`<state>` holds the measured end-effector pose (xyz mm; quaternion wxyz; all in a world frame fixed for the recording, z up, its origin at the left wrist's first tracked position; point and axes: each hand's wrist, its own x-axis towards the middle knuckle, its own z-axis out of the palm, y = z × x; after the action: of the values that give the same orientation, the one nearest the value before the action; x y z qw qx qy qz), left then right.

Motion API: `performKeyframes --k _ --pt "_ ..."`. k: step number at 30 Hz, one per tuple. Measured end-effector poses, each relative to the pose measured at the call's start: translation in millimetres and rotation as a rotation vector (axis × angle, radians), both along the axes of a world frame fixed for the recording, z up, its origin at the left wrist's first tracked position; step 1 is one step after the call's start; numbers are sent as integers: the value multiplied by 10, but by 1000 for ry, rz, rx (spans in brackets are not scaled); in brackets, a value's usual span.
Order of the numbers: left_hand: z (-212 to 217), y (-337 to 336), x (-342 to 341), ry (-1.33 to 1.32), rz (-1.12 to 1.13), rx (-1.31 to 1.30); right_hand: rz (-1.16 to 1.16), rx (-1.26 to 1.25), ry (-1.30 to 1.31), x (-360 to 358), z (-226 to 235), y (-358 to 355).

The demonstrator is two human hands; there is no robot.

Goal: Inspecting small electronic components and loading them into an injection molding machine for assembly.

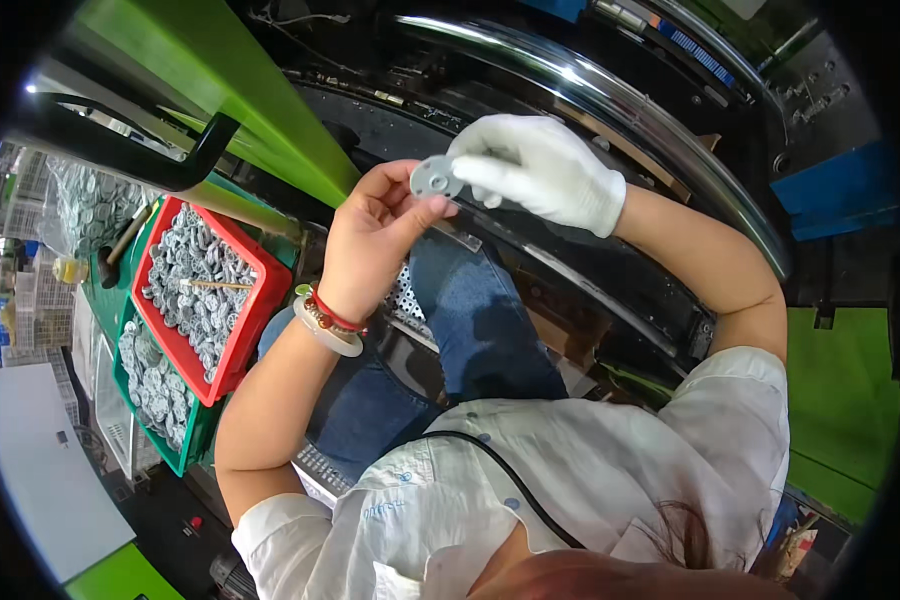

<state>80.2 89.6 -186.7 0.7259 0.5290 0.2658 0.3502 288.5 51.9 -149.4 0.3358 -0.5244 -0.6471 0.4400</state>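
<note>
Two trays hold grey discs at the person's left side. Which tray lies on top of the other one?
The red tray lies on top. It rests across the green tray, which shows beneath it. Both are full of grey discs.

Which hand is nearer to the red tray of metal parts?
Left. The bare left hand is just right of the red tray; the gloved right hand is farther right, both holding the grey disc.

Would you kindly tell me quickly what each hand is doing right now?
Left hand: bare, fingers closed on the small round grey metal disc.
Right hand: white-gloved, pinching the same disc.
</note>
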Motion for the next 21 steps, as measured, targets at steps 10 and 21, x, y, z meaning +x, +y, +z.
performKeyframes --k 10,21 --pt "-24 47 -68 59 227 563 -63 37 270 -125 -126 -89" --pt "113 66 -105 211 344 1413 5 61 424 -219 -115 -207"
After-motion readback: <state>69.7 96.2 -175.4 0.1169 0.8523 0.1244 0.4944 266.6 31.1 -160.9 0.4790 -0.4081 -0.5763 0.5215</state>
